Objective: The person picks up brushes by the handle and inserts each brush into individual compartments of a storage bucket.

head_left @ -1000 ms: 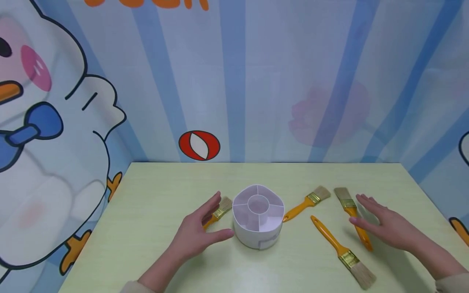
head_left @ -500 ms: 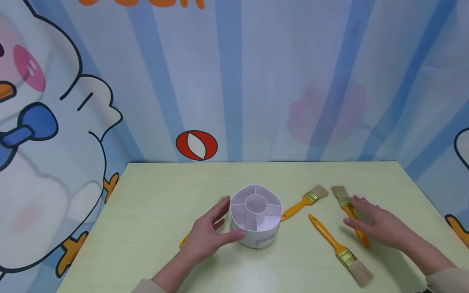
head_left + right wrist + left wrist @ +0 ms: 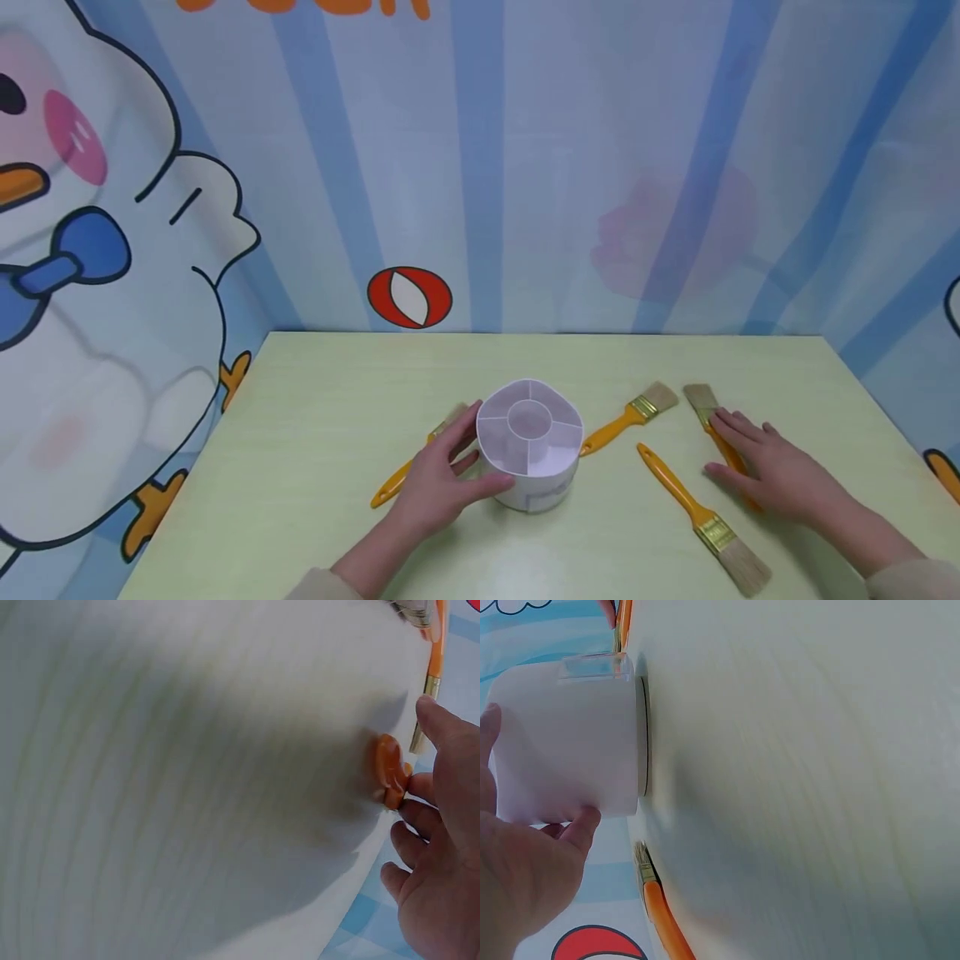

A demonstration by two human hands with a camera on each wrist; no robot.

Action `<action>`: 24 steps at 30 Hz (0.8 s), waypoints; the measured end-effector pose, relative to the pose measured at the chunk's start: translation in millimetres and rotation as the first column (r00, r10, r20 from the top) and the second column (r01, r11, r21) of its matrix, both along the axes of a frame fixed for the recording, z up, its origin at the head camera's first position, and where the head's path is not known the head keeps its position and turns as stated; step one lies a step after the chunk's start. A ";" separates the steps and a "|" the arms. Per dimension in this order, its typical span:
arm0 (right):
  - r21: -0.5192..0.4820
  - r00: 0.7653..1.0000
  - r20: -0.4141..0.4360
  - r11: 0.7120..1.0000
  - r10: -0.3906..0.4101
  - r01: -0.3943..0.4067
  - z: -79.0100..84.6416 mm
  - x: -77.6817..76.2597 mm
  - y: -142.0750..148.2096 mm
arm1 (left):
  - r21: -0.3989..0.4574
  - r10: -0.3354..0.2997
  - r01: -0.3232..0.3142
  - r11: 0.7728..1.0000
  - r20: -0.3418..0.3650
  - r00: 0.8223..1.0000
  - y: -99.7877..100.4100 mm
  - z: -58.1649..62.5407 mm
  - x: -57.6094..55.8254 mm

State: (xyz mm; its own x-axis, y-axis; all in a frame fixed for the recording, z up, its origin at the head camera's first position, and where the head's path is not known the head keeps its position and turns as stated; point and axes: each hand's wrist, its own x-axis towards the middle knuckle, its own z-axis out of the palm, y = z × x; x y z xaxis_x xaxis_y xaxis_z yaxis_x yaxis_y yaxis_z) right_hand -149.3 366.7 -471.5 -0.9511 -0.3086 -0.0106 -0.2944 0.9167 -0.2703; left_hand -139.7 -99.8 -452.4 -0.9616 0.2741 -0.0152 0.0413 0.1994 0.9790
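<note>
Head view: on the table (image 3: 322,375), our L grip (image 3: 438,487) curls round the white compartment organiser (image 3: 543,486), upright near the middle; our R grip (image 3: 783,475), loose and unclosed, is over a paintbrush (image 3: 701,402). L wrist: organiser's prob. light, stiff plastic, a bit slick; we'd hold it low, by both sides. R wrist: fingers (image 3: 421,816) at brush handle (image 3: 388,765), prob. firm, smooth.
</note>
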 end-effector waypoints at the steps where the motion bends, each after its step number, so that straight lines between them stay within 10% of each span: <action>1: 0.009 1.000 -0.015 1.000 0.013 -0.013 -1.1 -0.6 1.2 | 0.010 0.000 0.000 1.000 0.001 1.000 0.2 -0.4 -0.1; 8: 0.090 0.977 -0.163 0.988 0.140 -0.126 -7.6 -7.3 14.6 | 0.022 0.004 -0.004 1.000 0.004 1.000 1.8 -0.6 0.5; 18: 0.237 0.852 -0.394 0.934 0.345 -0.269 -14.0 -22.7 32.7 | 0.029 -0.005 0.005 1.000 -0.014 1.000 1.7 -2.2 0.7; 21: 0.237 0.859 -0.385 0.936 0.337 -0.261 -13.3 -25.1 32.6 | 0.028 -0.005 0.005 1.000 -0.017 1.000 1.1 -2.2 1.0; 24: 0.162 0.926 -0.276 0.962 0.258 -0.219 -8.6 -26.1 30.2 | 0.028 -0.001 0.002 1.000 -0.019 1.000 0.5 -2.3 1.2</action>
